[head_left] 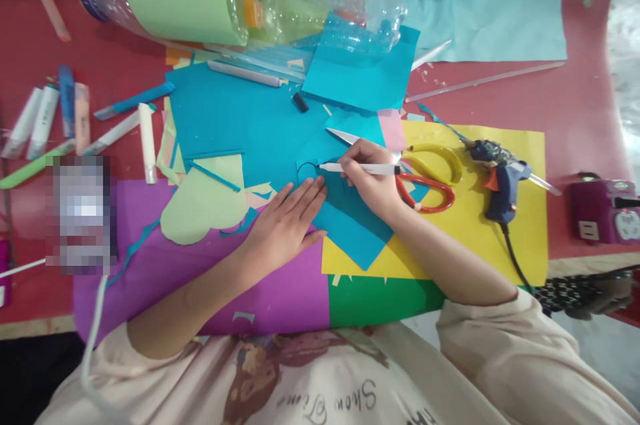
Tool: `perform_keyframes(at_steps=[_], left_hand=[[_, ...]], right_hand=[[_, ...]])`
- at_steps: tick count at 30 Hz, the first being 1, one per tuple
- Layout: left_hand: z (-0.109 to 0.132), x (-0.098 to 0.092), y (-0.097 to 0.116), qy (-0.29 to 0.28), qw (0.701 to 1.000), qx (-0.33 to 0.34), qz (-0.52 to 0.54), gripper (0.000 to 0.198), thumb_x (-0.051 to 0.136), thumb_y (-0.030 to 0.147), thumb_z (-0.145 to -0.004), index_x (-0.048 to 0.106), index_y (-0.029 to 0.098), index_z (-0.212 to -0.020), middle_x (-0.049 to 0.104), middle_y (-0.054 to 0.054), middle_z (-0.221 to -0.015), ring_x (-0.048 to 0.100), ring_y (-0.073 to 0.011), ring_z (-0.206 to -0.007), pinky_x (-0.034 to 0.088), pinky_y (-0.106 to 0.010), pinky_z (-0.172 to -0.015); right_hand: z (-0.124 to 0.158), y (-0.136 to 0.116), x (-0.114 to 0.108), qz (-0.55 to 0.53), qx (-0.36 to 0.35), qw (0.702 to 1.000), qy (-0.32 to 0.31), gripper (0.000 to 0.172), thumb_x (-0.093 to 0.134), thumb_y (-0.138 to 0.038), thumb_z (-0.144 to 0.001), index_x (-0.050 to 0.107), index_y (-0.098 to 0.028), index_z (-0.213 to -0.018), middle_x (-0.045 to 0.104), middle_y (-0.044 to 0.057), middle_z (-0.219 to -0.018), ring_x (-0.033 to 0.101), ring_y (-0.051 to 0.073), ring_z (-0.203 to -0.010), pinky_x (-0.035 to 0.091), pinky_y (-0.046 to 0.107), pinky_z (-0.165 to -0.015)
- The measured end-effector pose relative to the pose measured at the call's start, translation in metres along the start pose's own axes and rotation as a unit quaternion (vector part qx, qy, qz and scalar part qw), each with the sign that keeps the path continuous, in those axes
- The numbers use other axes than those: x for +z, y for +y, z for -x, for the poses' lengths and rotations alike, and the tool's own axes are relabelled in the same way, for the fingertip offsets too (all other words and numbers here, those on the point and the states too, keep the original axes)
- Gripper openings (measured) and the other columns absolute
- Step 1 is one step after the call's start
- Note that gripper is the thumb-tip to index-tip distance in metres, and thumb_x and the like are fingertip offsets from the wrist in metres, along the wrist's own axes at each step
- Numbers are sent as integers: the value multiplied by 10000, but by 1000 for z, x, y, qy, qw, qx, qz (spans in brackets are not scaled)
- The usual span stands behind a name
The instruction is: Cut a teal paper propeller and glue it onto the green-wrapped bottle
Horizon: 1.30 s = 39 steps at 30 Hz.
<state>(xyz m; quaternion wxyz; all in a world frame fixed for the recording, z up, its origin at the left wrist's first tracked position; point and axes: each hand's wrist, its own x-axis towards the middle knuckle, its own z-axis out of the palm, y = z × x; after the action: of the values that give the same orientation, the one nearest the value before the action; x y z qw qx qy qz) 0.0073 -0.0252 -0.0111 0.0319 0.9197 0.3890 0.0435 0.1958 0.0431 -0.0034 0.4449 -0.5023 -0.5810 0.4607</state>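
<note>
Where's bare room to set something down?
Red tabletop beyond the purple socket box, right of the yellow sheet; another patch between the green-wrapped bottle and markers. Crowded: scissors by the right hand, scraps by the left hand.

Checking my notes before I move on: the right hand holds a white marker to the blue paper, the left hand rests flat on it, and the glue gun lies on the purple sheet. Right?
Only the sheet's colour is wrong: the head view shows the glue gun on the yellow sheet. The rest stands.
</note>
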Motion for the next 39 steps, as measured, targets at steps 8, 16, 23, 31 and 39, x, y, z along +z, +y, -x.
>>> perform_keyframes(at_steps=[8,16,23,31,39], left_hand=[[1,0,0,-6,1000,-5,20,613,310,458,-1008,395,65,-1470,478,-177,-1488,425,-276,-1407,298,-430,-1171],[-1,0,1,-10,1000,-3,7,612,298,449,-1012,394,51,-1467,461,-178,-1500,421,-270,-1409,299,-424,-1165],[-1,0,2,-29,999,-13,6,628,276,469,-1011,377,65,-1482,439,-161,-1518,400,-267,-1424,279,-420,-1179],[-1,0,1,-32,999,-14,14,638,337,470,-1000,331,83,-1508,432,-156,-1526,381,-261,-1436,261,-405,-1190],[-5,-2,-3,-29,999,-20,38,594,285,462,-1016,411,90,-1461,462,-161,-1504,423,-261,-1407,336,-414,-1139]], right_hand=[[0,-2,-1,-1,13,1000,6,123,506,-208,-658,483,-221,-538,503,-50,-478,426,93,-438,328,244,-448],[0,-2,-2,-17,11,1000,3,118,489,-199,-682,492,-218,-566,505,-43,-497,438,99,-450,348,244,-456],[-1,4,-1,7,-9,1000,4,120,515,-183,-700,510,-208,-582,515,-36,-518,448,100,-467,346,249,-478],[0,4,-6,-29,-24,999,8,315,458,-471,-921,638,-219,-978,607,-40,-582,503,102,-409,384,241,-422],[-67,-6,13,201,-142,969,-31,157,644,-338,-860,538,-237,-916,660,44,-907,624,210,-866,479,326,-782]])
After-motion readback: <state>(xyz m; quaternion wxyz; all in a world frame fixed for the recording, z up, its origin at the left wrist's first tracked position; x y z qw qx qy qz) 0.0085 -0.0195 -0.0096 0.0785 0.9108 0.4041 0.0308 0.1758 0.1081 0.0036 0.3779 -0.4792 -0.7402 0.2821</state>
